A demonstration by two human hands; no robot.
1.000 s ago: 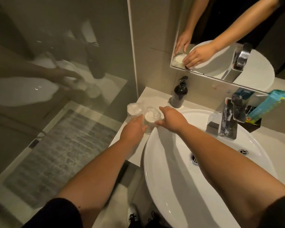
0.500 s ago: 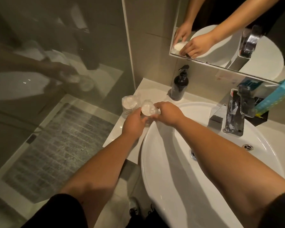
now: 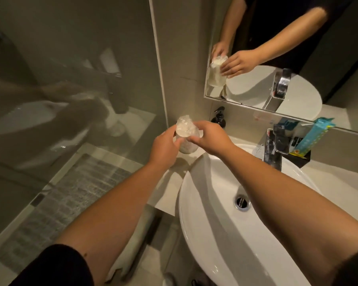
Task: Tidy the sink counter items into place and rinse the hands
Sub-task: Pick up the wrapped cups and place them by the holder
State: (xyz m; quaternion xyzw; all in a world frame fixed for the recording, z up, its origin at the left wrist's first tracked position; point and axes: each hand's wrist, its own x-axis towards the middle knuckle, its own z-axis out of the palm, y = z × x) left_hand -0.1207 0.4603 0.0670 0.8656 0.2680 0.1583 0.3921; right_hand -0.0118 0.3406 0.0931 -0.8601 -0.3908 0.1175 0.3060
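Two clear glasses with plastic wrap over their tops are at the back left corner of the counter (image 3: 170, 182). The upper wrapped glass (image 3: 185, 127) sits over the lower glass (image 3: 187, 148), which appears to rest on the counter. My left hand (image 3: 163, 146) grips the upper glass from the left. My right hand (image 3: 212, 139) pinches it from the right. The mirror (image 3: 298, 58) also shows one glass above the other. The white basin (image 3: 215, 223) lies below my right forearm, its drain (image 3: 241, 201) dry.
A black soap dispenser (image 3: 219, 118) stands at the wall behind the glasses. The chrome faucet (image 3: 274, 149) rises at the back of the basin. A black holder (image 3: 300, 159) with a teal box (image 3: 314, 137) is to its right. A glass shower panel (image 3: 70, 79) bounds the left.
The two glasses stood side by side; now one is lifted over the other. Both hands have risen with it, and the view has tilted up toward the mirror.
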